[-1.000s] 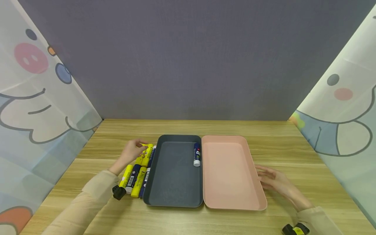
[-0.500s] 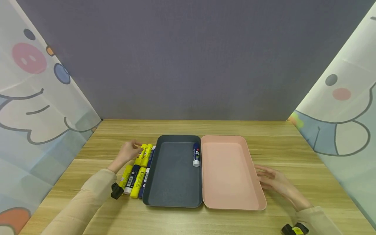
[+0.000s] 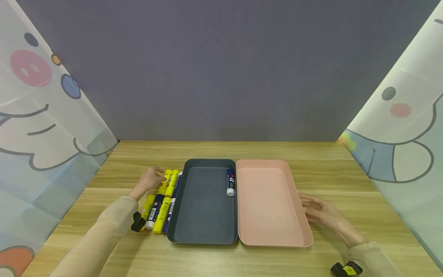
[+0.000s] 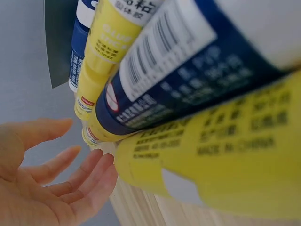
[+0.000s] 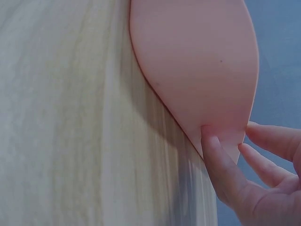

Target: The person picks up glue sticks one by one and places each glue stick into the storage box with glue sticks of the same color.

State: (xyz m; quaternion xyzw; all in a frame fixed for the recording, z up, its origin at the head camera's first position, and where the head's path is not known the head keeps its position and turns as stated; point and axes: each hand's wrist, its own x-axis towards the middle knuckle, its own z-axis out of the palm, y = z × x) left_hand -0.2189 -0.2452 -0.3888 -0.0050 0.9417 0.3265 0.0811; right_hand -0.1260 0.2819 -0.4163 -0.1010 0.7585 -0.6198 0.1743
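My left hand (image 3: 148, 180) is beside the far-left yellow glue stick (image 3: 164, 182), fingertips right at its side. In the left wrist view its fingers are spread and loosely bent, with nothing between them and the thumb. Yellow and navy glue sticks lie there in two rows; a near-row navy glue stick (image 3: 154, 211) has a white cap. One navy glue stick (image 3: 230, 182) lies in the dark grey tray (image 3: 204, 215), by its right wall. My right hand (image 3: 323, 211) rests its relaxed fingers against the right rim of the pink tray (image 3: 271, 207).
The two trays stand side by side on the wooden table (image 3: 263, 261). A grey panel (image 3: 221, 77) rises behind the table, and cartoon-printed cloths (image 3: 41, 127) hang at both sides. The glue stick rows lie close against the grey tray's left side.
My left hand has drawn back a little to the left, uncovering more of the far-left yellow glue stick. My right hand stays at the pink tray's rim. The head view has shifted slightly.
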